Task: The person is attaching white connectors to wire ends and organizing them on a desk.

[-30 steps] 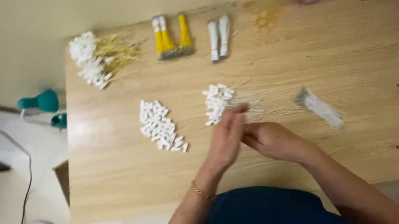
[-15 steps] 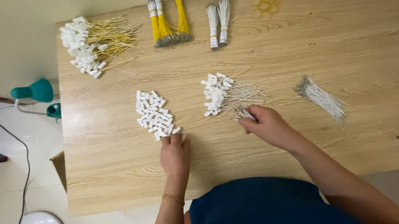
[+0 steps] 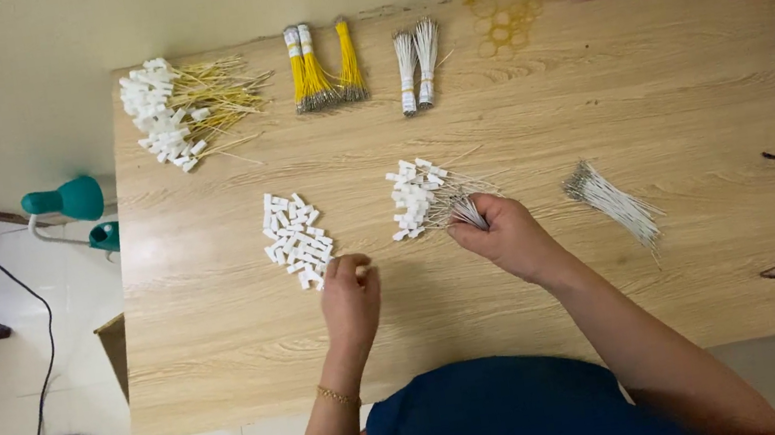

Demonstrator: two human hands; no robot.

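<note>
The pale wood-grain desk (image 3: 593, 98) carries everything. At its middle, the right hand (image 3: 501, 232) clenches its grip on the tail ends of a fanned bunch of thin white wires with small white plastic connectors (image 3: 425, 197), which lies flat and points toward the desk's far edge. Well to the left, the left hand (image 3: 349, 288) pinches at the near edge of a loose pile of small white plastic connector housings (image 3: 295, 241), fingertips touching the pieces; whether one is already held, I cannot tell. To do this well, pick a single housing cleanly and keep the wire bunch pinned so it does not splay.
</note>
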